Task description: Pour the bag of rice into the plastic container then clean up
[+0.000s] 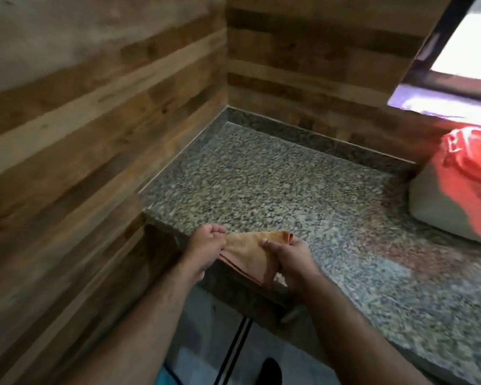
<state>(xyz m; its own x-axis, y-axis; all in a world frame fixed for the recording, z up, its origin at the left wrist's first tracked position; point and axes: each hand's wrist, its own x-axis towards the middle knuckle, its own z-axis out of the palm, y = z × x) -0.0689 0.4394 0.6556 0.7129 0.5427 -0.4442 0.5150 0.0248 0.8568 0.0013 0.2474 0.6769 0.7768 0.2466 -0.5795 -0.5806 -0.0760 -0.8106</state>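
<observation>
Cloth (250,250), orange, at surface (289,184) edge: left hand (204,245) and right hand (285,257) both clamped on it. Container (456,190), red-lidded, far right.

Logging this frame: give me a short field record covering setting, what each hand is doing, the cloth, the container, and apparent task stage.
setting: speckled granite counter in a corner of wood-panelled wall; window at upper right
left hand: closed on the left end of the cloth, at the counter's front edge
right hand: gripping the cloth's right side
orange cloth: folded, held between both hands over the counter edge
plastic container: at the right edge, red lid on, whitish contents; image blurred
task stage: pouring looks done; probably cleanup
rice bag: not visible
</observation>
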